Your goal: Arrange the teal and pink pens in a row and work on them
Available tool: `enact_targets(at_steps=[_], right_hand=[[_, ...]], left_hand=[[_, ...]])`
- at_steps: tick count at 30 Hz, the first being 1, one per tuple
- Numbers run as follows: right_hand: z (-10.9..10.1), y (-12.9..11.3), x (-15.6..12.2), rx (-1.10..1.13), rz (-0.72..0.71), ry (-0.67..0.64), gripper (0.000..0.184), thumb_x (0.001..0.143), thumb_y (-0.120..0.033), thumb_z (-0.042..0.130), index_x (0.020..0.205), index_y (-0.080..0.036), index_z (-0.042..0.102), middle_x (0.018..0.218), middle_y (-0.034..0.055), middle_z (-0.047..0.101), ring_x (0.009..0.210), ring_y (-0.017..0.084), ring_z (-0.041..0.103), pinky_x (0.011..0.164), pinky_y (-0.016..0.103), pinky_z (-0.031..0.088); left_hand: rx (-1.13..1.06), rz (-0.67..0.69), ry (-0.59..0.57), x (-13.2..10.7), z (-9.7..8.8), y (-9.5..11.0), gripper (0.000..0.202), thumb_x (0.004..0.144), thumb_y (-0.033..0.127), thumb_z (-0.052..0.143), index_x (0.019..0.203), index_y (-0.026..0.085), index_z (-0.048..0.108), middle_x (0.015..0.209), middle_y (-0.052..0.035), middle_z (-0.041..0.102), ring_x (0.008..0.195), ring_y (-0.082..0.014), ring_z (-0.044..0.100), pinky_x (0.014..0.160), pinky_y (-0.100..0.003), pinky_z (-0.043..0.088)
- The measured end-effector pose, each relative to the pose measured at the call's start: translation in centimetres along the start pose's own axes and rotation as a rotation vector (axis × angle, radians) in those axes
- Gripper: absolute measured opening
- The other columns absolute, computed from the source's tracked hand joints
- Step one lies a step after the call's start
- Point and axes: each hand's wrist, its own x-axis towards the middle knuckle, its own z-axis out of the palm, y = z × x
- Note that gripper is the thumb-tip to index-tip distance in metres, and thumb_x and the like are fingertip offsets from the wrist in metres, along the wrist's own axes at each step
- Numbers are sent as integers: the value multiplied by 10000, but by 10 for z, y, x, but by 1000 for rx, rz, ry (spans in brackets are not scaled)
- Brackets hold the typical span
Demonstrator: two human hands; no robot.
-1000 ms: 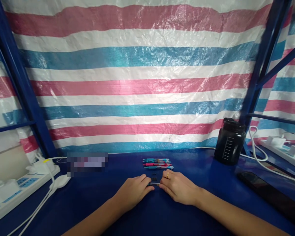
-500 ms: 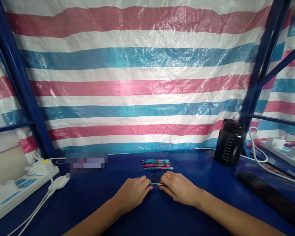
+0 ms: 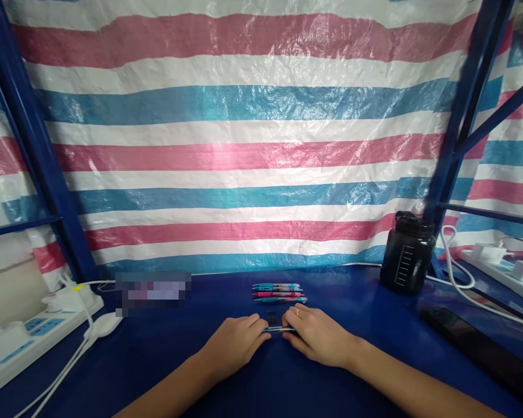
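Observation:
Both my hands rest on the blue table (image 3: pixel 340 383), fingertips facing each other. My left hand (image 3: pixel 234 343) and my right hand (image 3: pixel 317 335), which wears a ring, pinch the two ends of a thin pen (image 3: pixel 279 330) that lies level between them. Small dark pen parts (image 3: pixel 272 317) lie just beyond it. Farther back, several blue and pink pens (image 3: pixel 279 292) lie side by side in a neat row.
A black water bottle (image 3: pixel 407 253) stands at the back right, white cables (image 3: pixel 457 273) behind it. A dark flat phone (image 3: pixel 475 342) lies at the right. A white power strip (image 3: pixel 30 331) with plugs sits at the left. A striped tarp (image 3: pixel 244 145) closes the back.
The pen between my fingertips shows a longer stretch than a second ago as my hands drew slightly apart. Otherwise the scene is still.

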Motion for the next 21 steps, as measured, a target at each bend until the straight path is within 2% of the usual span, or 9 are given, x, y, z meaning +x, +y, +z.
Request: enact_targets(at_steps=[6, 21], right_hand=[[-1, -1, 1, -33, -22, -15, 145, 995, -242, 386, 928, -187, 501, 888, 39, 606, 801, 184, 546, 709, 283, 411], [-2, -2, 1, -14, -32, -29, 174, 998, -242, 369, 933, -181, 518, 886, 50, 606, 801, 187, 555, 722, 290, 427]], left_hand=[[5, -6, -7, 0, 0, 1, 152, 982, 272, 477, 965, 188, 603, 884, -8, 662, 781, -171, 664, 651, -234, 513], [-5, 31, 61, -2, 5, -2, 216, 1005, 298, 406, 964, 195, 591, 868, -7, 650, 755, -155, 647, 622, -217, 477]])
